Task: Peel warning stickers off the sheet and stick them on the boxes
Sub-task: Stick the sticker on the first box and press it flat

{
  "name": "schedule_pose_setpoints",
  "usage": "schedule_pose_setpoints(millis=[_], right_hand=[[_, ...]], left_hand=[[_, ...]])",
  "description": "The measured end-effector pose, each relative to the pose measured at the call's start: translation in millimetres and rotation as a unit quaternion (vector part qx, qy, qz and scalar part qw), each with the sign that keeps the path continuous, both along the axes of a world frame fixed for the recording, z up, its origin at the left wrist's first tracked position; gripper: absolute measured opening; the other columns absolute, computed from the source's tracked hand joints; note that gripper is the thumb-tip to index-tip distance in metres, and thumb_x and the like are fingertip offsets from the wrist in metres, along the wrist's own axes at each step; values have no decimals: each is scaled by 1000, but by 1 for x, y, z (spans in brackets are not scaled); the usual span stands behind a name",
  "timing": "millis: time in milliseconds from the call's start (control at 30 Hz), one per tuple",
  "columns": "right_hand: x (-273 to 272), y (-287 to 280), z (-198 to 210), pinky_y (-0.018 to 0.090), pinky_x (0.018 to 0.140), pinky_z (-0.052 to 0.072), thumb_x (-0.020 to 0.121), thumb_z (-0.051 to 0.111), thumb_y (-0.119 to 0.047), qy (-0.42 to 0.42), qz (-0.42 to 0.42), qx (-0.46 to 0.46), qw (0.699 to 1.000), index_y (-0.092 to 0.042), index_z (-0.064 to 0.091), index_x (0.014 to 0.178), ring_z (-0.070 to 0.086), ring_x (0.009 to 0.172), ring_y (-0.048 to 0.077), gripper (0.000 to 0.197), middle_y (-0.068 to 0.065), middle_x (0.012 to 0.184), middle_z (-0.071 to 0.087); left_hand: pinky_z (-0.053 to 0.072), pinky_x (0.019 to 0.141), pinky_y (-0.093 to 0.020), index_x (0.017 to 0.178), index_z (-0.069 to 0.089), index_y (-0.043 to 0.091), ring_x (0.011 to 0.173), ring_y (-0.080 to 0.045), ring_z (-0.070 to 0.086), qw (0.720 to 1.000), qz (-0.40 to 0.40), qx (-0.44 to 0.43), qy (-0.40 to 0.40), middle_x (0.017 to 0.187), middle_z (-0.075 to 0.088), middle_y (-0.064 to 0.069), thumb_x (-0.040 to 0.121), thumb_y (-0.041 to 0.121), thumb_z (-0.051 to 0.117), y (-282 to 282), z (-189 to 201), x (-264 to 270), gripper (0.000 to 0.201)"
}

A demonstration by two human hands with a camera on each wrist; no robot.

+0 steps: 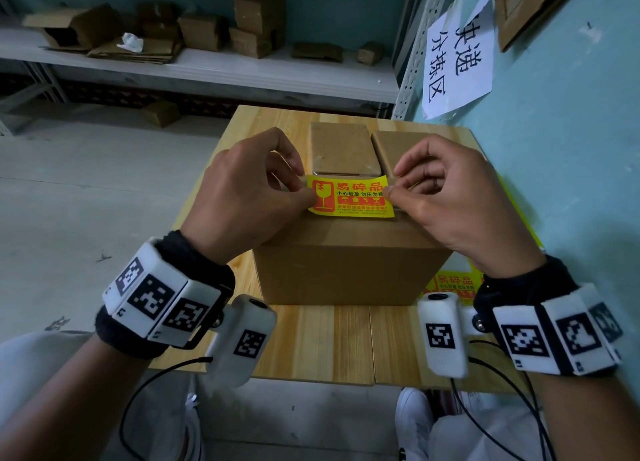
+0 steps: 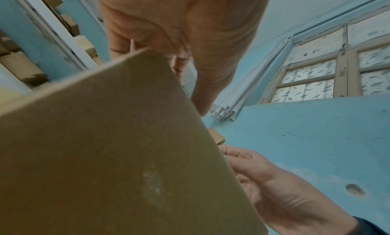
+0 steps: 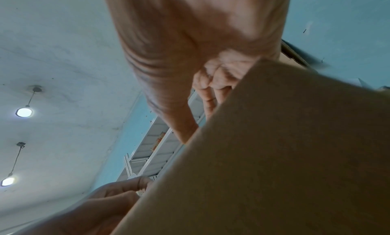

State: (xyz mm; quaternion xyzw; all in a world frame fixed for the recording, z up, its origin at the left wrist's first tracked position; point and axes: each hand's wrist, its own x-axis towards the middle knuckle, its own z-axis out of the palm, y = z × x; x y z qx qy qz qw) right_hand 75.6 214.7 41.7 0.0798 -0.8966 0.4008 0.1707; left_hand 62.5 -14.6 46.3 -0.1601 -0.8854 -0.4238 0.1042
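The left hand (image 1: 242, 197) pinches the left edge of one yellow rectangular warning sticker with red print (image 1: 349, 199) between thumb and forefinger, the other fingers curled above it. The right hand (image 1: 446, 197) pinches the sticker's right edge in the same way, thumb and forefinger tips closed on it. The sticker is stretched between the two hands, face up, over the far part of the top of a large brown cardboard box (image 1: 349, 270); whether it already touches the cardboard cannot be told. In the left wrist view the box wall (image 2: 105, 155) fills the lower left, with the left thumb lying along its edge and the right hand (image 2: 280, 193) below. The right wrist view shows the same box (image 3: 274, 155) and curled right fingers (image 3: 213, 82) at its top edge.

Three boxes stand on the light wooden table (image 1: 311, 339): the large one nearest, and two smaller brown cardboard boxes (image 1: 341, 149) side by side behind it. A yellow sticker sheet (image 1: 453, 285) lies on the table just right of the large box, partly hidden by the right wrist.
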Motion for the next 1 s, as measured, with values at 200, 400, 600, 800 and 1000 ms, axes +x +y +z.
schedule_pose_setpoints(millis=[200,400,600,800,1000], right_hand=[[0,0,0,12,62,50,81,79,-19,1,-5,9,1000,-21,62,91,64,64,-1,20,-12,75,67],[2,-1,1,9,62,50,81,79,-19,-2,-7,22,1000,-19,63,92,64,67,-2,19,-12,77,67],[1,0,1,11,63,51,80,79,-18,-3,-8,19,1000,-18,64,91,64,66,-2,19,-10,75,68],[1,0,1,9,61,50,80,79,-17,-2,-5,20,1000,-19,63,90,62,63,-4,19,-10,74,67],[2,-1,2,8,61,49,81,79,-17,-3,-5,21,1000,-19,63,90,62,64,-5,19,-11,75,67]], left_hand=[[56,70,-35,92,58,20,74,-7,64,1000,-2,0,1,78,68,10,75,32,75,0,0,0,27],[57,71,-36,92,58,20,77,-7,65,1000,-4,-4,-1,80,67,11,74,34,74,1,0,1,28],[57,71,-37,90,58,20,76,-7,65,1000,-4,-3,3,79,68,11,74,33,75,0,0,0,26],[56,70,-39,90,59,20,74,-8,64,1000,-3,0,9,78,68,10,74,31,77,0,-2,-1,26],[57,70,-38,91,60,18,75,-7,65,1000,-6,-4,13,80,68,10,74,30,77,0,-2,-1,26]])
